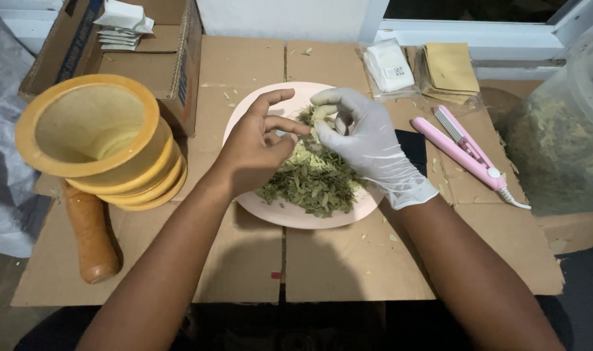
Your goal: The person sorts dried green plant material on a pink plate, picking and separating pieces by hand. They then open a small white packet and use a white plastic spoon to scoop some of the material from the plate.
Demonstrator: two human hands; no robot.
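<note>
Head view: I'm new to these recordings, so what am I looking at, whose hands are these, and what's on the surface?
There is no machine here. One camera worn on a person's head looks down at their own two hands over flattened cardboard.

The left hand is bare, its fingertips pinched over a pink plate heaped with dried green leaves. The right hand wears a white glove and holds a small pale sachet above the leaves.

At the left stand a yellow mortar and a brown pestle. At the right lie a pink handheld sealer, packets of white and tan sachets, and a clear container of leaves.
</note>
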